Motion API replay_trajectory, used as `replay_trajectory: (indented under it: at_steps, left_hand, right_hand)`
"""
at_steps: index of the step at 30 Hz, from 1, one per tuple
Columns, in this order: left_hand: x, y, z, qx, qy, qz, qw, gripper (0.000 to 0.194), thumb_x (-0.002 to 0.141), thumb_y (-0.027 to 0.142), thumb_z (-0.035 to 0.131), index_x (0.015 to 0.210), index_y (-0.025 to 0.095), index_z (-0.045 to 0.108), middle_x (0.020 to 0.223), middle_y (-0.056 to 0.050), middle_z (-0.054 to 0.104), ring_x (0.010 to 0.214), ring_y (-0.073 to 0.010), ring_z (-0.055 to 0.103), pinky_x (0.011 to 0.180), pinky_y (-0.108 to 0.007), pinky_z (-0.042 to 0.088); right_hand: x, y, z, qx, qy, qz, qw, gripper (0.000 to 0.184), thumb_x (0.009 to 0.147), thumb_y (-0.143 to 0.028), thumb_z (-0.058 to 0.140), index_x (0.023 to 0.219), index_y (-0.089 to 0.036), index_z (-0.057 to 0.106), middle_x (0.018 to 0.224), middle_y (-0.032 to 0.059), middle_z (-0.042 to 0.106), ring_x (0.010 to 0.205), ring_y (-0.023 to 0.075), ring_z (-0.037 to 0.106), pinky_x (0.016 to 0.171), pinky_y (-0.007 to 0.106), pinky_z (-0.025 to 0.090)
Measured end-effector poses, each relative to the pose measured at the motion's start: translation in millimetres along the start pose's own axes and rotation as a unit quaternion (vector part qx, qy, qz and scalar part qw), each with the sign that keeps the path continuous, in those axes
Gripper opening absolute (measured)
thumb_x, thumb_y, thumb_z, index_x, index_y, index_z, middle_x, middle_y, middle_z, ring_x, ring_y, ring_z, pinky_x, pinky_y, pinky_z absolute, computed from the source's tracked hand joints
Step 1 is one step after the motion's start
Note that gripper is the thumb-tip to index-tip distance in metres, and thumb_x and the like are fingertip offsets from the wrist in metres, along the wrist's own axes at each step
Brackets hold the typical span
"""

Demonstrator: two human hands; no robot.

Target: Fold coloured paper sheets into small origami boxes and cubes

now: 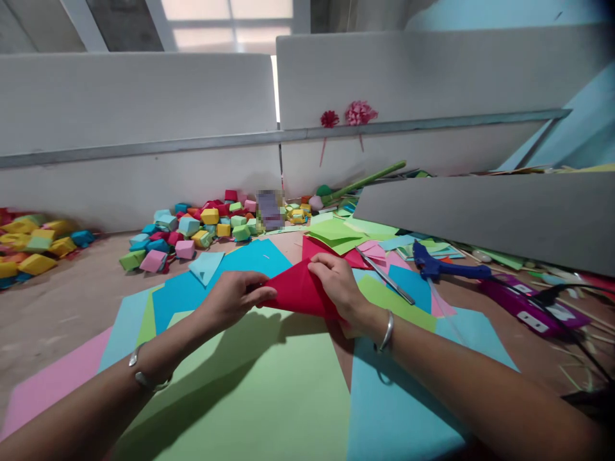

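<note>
Red paper: a bright red, folded, roughly triangular sheet of paper [295, 291] is held between both hands, above the near part of the brown work surface [103, 269]; its right end is hidden by fingers, so the full outline cannot be told
Left hand: the left hand [240, 298] pinches the sheet's left corner, thumb in front; the remaining fingers are mostly out of sight
Right hand: the right hand [339, 288] grips the sheet's upper right part, fingers curled over it; its thumb is hard to make out
Sheets underneath: a large pale green paper sheet [259, 384] and a light blue paper sheet [398, 410] run out of view toward the near edge of the surface, which cannot be seen
Slim silver metal tool: it [387, 276] lies right of the right hand; its kind is unclear
Right side: a dark blue plastic glue gun [446, 266] sits near a purple box [528, 307], whose markings are illegible
Back edge: small many-coloured folded paper blocks [189, 226] are heaped toward the white panel [144, 102], overlapping too much to count; a pixelated patch [270, 210] masks something beside them
Left edge: another heap of blocks [36, 244] is cut off by the view
</note>
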State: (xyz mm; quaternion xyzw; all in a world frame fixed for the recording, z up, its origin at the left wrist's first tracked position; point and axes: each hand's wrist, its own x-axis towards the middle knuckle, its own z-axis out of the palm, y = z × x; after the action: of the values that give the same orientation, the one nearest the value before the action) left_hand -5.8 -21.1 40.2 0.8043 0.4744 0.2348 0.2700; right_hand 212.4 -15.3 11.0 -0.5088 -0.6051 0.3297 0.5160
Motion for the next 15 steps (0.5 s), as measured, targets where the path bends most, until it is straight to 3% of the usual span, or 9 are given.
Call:
replay_trajectory:
  at_steps: [4, 9, 12, 15]
  left_hand:
    - [-16.0, 8.0, -10.9, -0.044, -0.028, -0.076, 0.996, 0.028, 0.082, 0.041, 0.057, 0.076, 0.019, 0.071, 0.065, -0.002, 0.070, 0.053, -0.0130, 0.060, 0.049, -0.020, 0.042]
    - [-46.4, 15.4, -12.3, -0.042, -0.029, -0.101, 0.994, 0.031, 0.085, 0.041, 0.052, 0.076, 0.019, 0.071, 0.068, -0.002, 0.072, 0.054, -0.0133, 0.063, 0.050, -0.020, 0.045]
    - [-60.8, 18.7, -11.1, -0.042, -0.016, -0.123, 0.991, 0.028, 0.083, 0.041, 0.055, 0.080, 0.019, 0.072, 0.067, -0.002, 0.071, 0.054, -0.0137, 0.063, 0.049, -0.020, 0.045]
    - [-59.7, 26.4, -17.1, -0.025, 0.031, -0.101, 0.994, 0.027, 0.082, 0.040, 0.057, 0.075, 0.018, 0.071, 0.065, -0.002, 0.071, 0.051, -0.0126, 0.061, 0.050, -0.021, 0.046]
  right_hand:
    - [-4.5, -0.8, 3.2, 0.026, -0.009, 0.020, 0.999, 0.018, 0.076, -0.026, 0.049, 0.059, -0.021, 0.048, 0.060, -0.0028, 0.050, 0.058, 0.0137, 0.046, 0.052, 0.026, 0.033]
    - [-15.2, -0.1, 12.7, 0.060, -0.044, 0.037, 0.997, 0.016, 0.074, -0.025, 0.050, 0.059, -0.020, 0.053, 0.057, -0.0029, 0.051, 0.056, 0.0140, 0.047, 0.052, 0.026, 0.035]
    - [-19.1, -3.3, 14.8, 0.068, -0.063, 0.040, 0.995, 0.016, 0.074, -0.027, 0.052, 0.060, -0.020, 0.056, 0.059, -0.0020, 0.054, 0.058, 0.0144, 0.048, 0.054, 0.026, 0.037]
    - [-17.1, -14.8, 8.0, 0.084, -0.045, 0.017, 0.995, 0.014, 0.076, -0.030, 0.056, 0.067, -0.020, 0.061, 0.069, -0.0009, 0.059, 0.064, 0.0144, 0.051, 0.056, 0.026, 0.038]
